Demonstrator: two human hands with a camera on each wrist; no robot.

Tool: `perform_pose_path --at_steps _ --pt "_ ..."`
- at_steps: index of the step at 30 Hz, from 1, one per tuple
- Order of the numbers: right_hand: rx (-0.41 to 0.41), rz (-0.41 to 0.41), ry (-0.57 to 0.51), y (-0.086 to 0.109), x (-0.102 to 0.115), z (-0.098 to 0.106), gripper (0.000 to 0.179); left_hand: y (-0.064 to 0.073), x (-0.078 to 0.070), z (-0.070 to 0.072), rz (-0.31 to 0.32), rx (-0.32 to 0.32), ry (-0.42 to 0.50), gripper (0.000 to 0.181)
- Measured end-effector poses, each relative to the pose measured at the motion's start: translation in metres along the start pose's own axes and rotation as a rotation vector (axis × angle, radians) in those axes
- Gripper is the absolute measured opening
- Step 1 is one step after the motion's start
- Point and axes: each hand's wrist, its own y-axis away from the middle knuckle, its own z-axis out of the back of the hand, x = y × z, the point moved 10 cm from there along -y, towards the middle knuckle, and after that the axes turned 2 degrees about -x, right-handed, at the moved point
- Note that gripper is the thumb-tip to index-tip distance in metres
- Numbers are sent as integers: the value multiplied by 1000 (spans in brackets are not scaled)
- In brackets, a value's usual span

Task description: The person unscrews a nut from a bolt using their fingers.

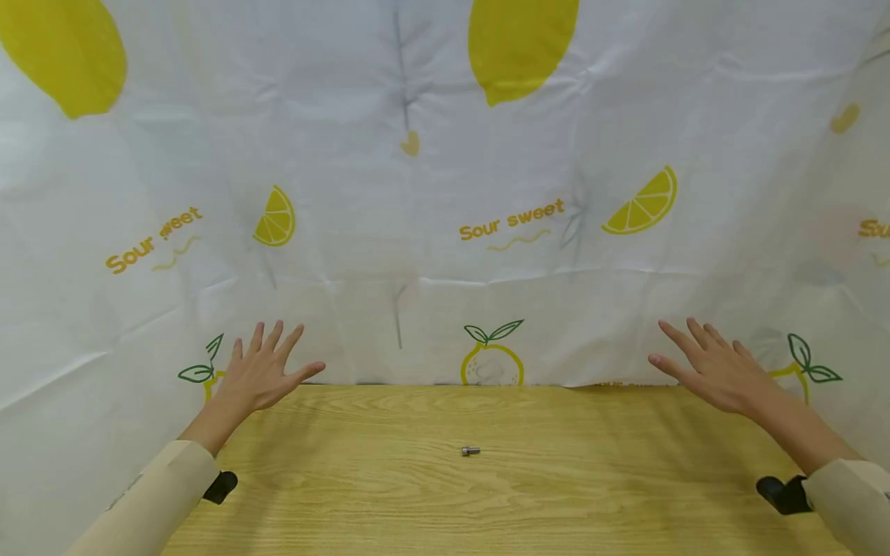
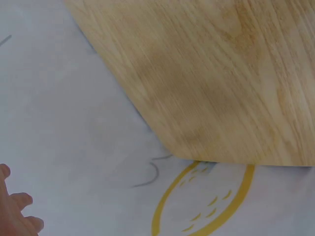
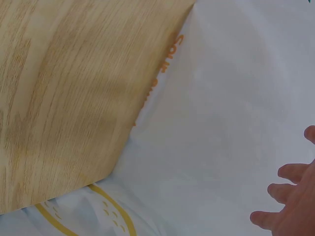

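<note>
I see the left hand (image 1: 259, 377) and right hand (image 1: 719, 377) with fingers (image 1: 292, 340) straight and spread wide, both well apart from the bolt (image 1: 470, 451) lying mid-bench (image 1: 389, 502) between left and right.

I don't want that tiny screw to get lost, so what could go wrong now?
The screw lies on its side, so a bump might set it rolling, perhaps off the table. It's also very small: the left hand or right hand, both spread and empty, might fumble it if either tried to pick it up.
</note>
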Motion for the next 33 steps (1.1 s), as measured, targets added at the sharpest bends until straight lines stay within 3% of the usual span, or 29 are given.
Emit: perform_pose_path --at_steps 12,26,33 --pt "-13 7 -12 0 -1 -3 81 1 -9 -6 -8 2 1 97" --pt "-62 57 -20 7 21 -1 76 11 -28 -2 -42 -44 5 93" --pt "-66 84 -88 17 33 -4 73 20 -41 -3 -60 -41 5 91"
